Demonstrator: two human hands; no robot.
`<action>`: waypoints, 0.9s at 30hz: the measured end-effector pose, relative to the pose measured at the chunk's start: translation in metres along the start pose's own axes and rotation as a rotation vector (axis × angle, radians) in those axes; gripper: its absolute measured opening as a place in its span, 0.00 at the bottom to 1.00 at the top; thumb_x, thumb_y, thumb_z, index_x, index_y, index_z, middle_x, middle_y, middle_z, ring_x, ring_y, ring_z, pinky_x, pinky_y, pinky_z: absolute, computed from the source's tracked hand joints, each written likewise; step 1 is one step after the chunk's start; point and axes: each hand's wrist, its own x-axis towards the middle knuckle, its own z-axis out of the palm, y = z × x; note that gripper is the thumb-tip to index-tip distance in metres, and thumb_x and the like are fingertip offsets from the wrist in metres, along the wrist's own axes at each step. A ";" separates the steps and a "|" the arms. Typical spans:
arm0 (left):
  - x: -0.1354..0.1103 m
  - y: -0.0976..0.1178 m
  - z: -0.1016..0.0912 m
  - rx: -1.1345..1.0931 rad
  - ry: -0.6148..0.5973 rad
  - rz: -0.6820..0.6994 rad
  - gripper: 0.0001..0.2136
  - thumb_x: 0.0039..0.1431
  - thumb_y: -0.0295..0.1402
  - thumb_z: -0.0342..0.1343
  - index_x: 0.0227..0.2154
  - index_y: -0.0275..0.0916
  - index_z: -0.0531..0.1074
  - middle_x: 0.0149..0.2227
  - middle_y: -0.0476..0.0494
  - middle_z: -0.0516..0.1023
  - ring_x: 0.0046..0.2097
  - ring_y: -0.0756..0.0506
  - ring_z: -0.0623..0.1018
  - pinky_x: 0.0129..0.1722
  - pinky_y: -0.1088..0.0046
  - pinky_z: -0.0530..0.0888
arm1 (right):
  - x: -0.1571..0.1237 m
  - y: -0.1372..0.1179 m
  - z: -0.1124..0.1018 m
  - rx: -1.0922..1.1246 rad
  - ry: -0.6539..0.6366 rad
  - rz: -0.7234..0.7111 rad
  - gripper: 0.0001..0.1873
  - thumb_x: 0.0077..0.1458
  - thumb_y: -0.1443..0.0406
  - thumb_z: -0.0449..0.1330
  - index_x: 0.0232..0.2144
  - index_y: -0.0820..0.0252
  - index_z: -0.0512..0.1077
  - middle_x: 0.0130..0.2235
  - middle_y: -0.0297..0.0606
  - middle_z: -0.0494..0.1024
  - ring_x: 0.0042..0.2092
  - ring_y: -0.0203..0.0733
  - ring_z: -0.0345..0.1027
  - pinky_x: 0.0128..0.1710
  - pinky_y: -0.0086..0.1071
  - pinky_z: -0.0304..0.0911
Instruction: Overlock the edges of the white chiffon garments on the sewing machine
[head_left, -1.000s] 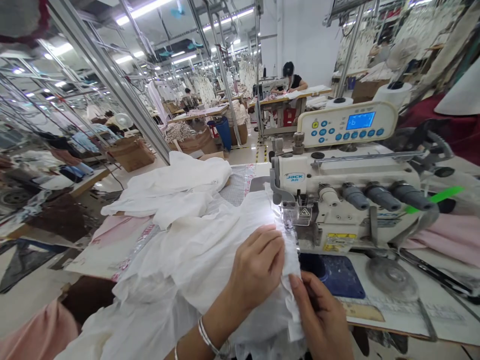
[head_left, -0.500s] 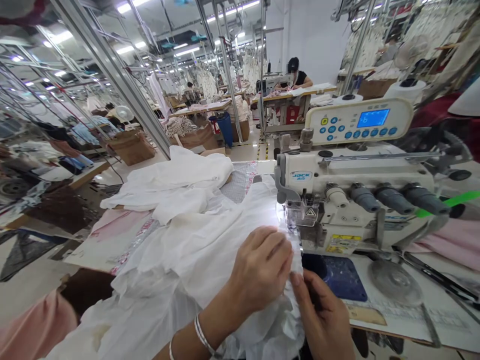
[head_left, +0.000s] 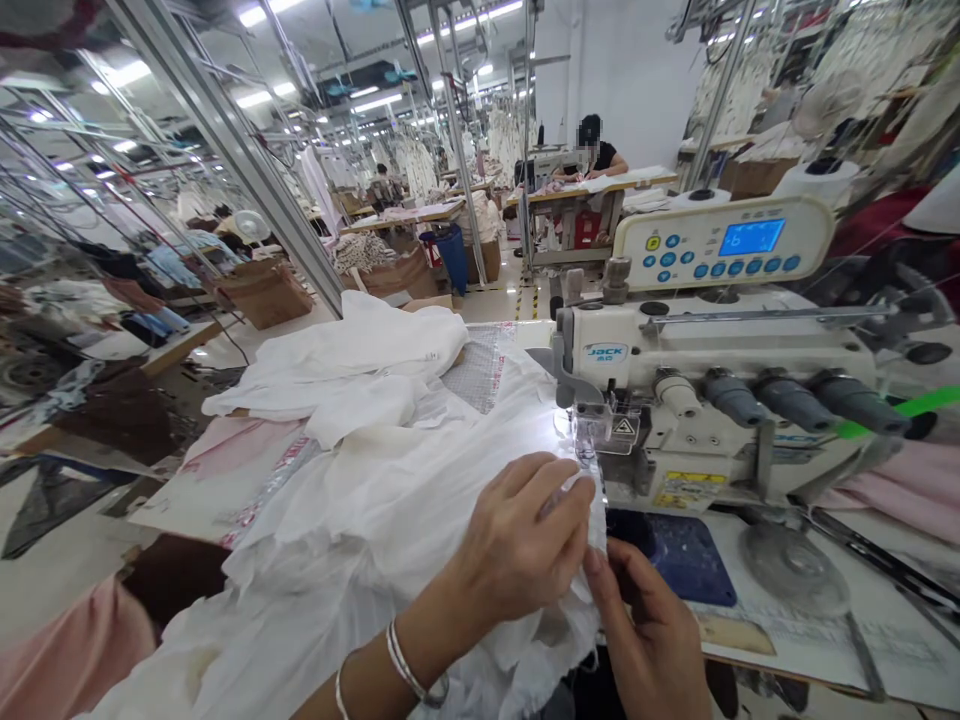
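A thin white cloth garment (head_left: 360,490) lies in loose folds across the sewing table, and its edge runs up to the clear presser foot (head_left: 596,430) of a white JACK overlock sewing machine (head_left: 712,350). My left hand (head_left: 517,535), with metal bangles at the wrist, presses and gathers the cloth just below the foot. My right hand (head_left: 645,635) pinches the cloth's edge between thumb and fingers, close to the left hand. The needle area is partly hidden by the cloth and the glare of the machine's lamp.
Pink fabric (head_left: 892,485) lies right of the machine, beside a round metal disc (head_left: 791,555) and a dark blue pad (head_left: 675,555). A thread cone (head_left: 817,182) stands behind the control panel. Farther back, a co-worker (head_left: 596,150) sits at another table among hanging garments and cardboard boxes.
The view has turned slightly, shifting the machine rightward in the frame. My hands have drawn closer together near the presser foot, and the cloth edge between them lies flatter and less bunched.
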 end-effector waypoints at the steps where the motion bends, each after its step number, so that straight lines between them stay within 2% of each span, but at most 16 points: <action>1: -0.002 0.003 0.000 0.015 -0.011 0.003 0.09 0.57 0.21 0.52 0.40 0.34 0.71 0.40 0.39 0.77 0.45 0.44 0.76 0.45 0.64 0.78 | -0.001 0.001 0.000 -0.008 -0.005 -0.004 0.14 0.57 0.55 0.59 0.33 0.60 0.75 0.27 0.32 0.74 0.27 0.35 0.66 0.26 0.22 0.62; 4: -0.002 0.002 0.001 -0.003 -0.010 -0.037 0.07 0.58 0.21 0.51 0.37 0.34 0.72 0.38 0.41 0.77 0.46 0.45 0.76 0.49 0.64 0.76 | -0.003 -0.001 0.001 0.017 0.007 0.033 0.14 0.57 0.55 0.58 0.34 0.60 0.74 0.29 0.33 0.75 0.28 0.36 0.67 0.28 0.24 0.63; 8: 0.008 -0.014 0.006 -0.093 -0.065 -0.107 0.07 0.60 0.22 0.49 0.37 0.34 0.72 0.40 0.41 0.77 0.48 0.45 0.75 0.50 0.65 0.75 | 0.004 -0.007 0.003 0.077 -0.009 0.093 0.16 0.57 0.53 0.58 0.38 0.60 0.73 0.29 0.34 0.76 0.29 0.36 0.68 0.28 0.24 0.63; 12: 0.019 -0.028 0.010 -0.178 -0.091 -0.116 0.07 0.62 0.24 0.49 0.36 0.37 0.72 0.42 0.42 0.77 0.49 0.45 0.75 0.52 0.63 0.74 | 0.014 -0.008 0.001 0.068 -0.009 0.046 0.16 0.56 0.53 0.59 0.36 0.61 0.74 0.29 0.35 0.76 0.28 0.36 0.69 0.26 0.23 0.65; 14: 0.020 -0.035 0.008 -0.214 -0.057 -0.137 0.07 0.62 0.25 0.49 0.36 0.37 0.72 0.43 0.42 0.77 0.49 0.46 0.75 0.52 0.64 0.74 | 0.015 -0.006 0.001 0.056 -0.013 0.029 0.16 0.56 0.54 0.59 0.35 0.61 0.74 0.29 0.36 0.77 0.28 0.37 0.70 0.27 0.24 0.66; 16: 0.014 -0.043 0.002 -0.203 0.010 -0.222 0.07 0.63 0.27 0.50 0.39 0.37 0.72 0.45 0.42 0.77 0.50 0.46 0.75 0.52 0.65 0.73 | 0.011 -0.004 0.004 0.048 -0.010 0.061 0.16 0.55 0.54 0.59 0.36 0.61 0.74 0.30 0.37 0.78 0.30 0.39 0.72 0.29 0.26 0.67; 18: 0.001 -0.054 -0.009 -0.128 0.011 -0.344 0.12 0.62 0.33 0.53 0.47 0.37 0.70 0.51 0.38 0.74 0.53 0.43 0.73 0.55 0.60 0.71 | 0.003 -0.002 0.010 0.013 -0.034 0.103 0.15 0.55 0.54 0.59 0.36 0.60 0.74 0.29 0.36 0.77 0.29 0.40 0.71 0.29 0.27 0.66; 20: -0.019 -0.068 -0.023 -0.039 -0.141 -0.436 0.25 0.59 0.42 0.57 0.55 0.36 0.63 0.56 0.34 0.70 0.56 0.39 0.71 0.55 0.56 0.70 | -0.009 0.000 0.020 -0.034 -0.098 0.104 0.14 0.55 0.56 0.58 0.35 0.60 0.75 0.28 0.36 0.77 0.28 0.41 0.70 0.28 0.29 0.65; 22: -0.040 -0.084 -0.036 0.042 -0.411 -0.431 0.31 0.55 0.47 0.59 0.57 0.36 0.62 0.55 0.33 0.71 0.54 0.37 0.74 0.52 0.55 0.71 | -0.022 0.000 0.031 0.006 -0.163 0.101 0.15 0.54 0.56 0.57 0.35 0.60 0.76 0.31 0.39 0.79 0.30 0.43 0.72 0.32 0.31 0.67; 24: -0.056 -0.099 -0.050 0.099 -0.628 -0.356 0.21 0.57 0.45 0.57 0.49 0.39 0.69 0.48 0.39 0.77 0.48 0.39 0.77 0.51 0.57 0.71 | -0.040 -0.002 0.038 0.154 -0.206 0.155 0.18 0.52 0.53 0.59 0.34 0.61 0.78 0.35 0.43 0.81 0.37 0.47 0.74 0.38 0.34 0.69; 25: -0.059 -0.107 -0.058 0.121 -0.685 -0.317 0.14 0.60 0.42 0.55 0.44 0.40 0.72 0.43 0.43 0.79 0.45 0.41 0.78 0.50 0.58 0.72 | -0.049 -0.003 0.039 0.242 -0.212 0.212 0.21 0.50 0.50 0.60 0.35 0.61 0.78 0.36 0.44 0.82 0.39 0.50 0.75 0.41 0.36 0.70; 27: -0.053 -0.125 -0.075 0.160 -0.692 -0.280 0.09 0.63 0.36 0.50 0.35 0.40 0.73 0.36 0.47 0.80 0.39 0.43 0.79 0.45 0.63 0.73 | -0.068 -0.005 0.034 0.372 -0.182 0.360 0.27 0.45 0.45 0.63 0.37 0.60 0.79 0.38 0.45 0.82 0.41 0.53 0.76 0.41 0.39 0.71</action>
